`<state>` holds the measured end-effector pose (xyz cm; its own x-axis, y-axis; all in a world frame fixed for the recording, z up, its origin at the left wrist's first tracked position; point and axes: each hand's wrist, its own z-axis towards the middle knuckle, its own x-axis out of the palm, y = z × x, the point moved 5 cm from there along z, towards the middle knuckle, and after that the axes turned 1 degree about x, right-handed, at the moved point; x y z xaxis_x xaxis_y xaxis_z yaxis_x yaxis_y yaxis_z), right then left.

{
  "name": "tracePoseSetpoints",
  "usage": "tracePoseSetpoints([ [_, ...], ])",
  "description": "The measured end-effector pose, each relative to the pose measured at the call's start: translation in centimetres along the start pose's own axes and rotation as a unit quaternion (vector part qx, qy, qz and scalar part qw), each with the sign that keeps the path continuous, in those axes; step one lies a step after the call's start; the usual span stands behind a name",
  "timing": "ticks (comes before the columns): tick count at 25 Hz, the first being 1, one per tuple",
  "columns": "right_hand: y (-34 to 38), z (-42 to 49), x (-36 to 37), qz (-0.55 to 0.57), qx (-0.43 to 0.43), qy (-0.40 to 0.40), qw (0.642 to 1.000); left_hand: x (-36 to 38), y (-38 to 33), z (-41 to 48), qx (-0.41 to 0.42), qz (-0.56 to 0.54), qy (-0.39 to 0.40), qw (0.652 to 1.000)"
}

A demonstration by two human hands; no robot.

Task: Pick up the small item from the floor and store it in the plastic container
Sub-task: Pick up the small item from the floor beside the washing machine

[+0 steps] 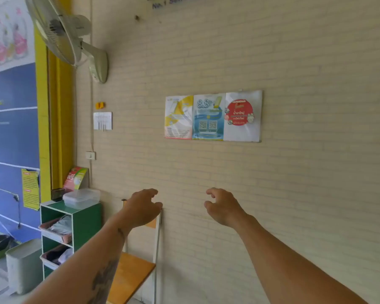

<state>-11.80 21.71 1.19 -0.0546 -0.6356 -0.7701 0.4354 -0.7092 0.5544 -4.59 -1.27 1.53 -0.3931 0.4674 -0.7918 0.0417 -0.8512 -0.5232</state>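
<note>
We see an evenly lit scene, bright and soft like daylight, with no hard shadows on the pale brick wall (pixel 294 172). Only faint shade sits under the fan (pixel 59 31) mount and inside the green shelf (pixel 86 224). The wide lens bends the view: brick courses curve and the yellow door frame (pixel 42 106) leans near the left edge. Fine detail is soft; the text on the posters (pixel 213 117) is smeared and unreadable. No glare shows.

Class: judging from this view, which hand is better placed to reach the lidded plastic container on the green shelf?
Probably the left hand: it hangs empty on the plastic container's side, nearer the green shelf. The right hand, also empty, is farther off.
</note>
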Motion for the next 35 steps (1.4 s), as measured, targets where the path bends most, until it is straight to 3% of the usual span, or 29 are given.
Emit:
tracePoseSetpoints([
  [3,-4.4,-0.7,-1.6,0.033,0.018,-0.017,0.999,4.0,-3.5,0.1,0.011,-0.108,-0.016,0.994],
  [8,-16.2,-3.2,-5.5,0.043,0.086,-0.006,0.995,14.3,-10.8,-0.4,-0.020,-0.201,0.030,0.979],
  [15,-37.4,-9.1,-13.1,0.035,0.172,0.009,0.985,34.5,-24.7,-1.5,-0.035,-0.282,0.185,0.941],
  [28,-66.8,-17.6,-25.7,0.014,0.361,-0.017,0.932,61.3,-51.5,0.1,0.029,-0.281,0.396,0.874],
  [35,-81.7,-20.8,-30.0,0.003,0.478,-0.045,0.877,76.9,-64.3,3.5,0.093,-0.245,0.517,0.815],
])
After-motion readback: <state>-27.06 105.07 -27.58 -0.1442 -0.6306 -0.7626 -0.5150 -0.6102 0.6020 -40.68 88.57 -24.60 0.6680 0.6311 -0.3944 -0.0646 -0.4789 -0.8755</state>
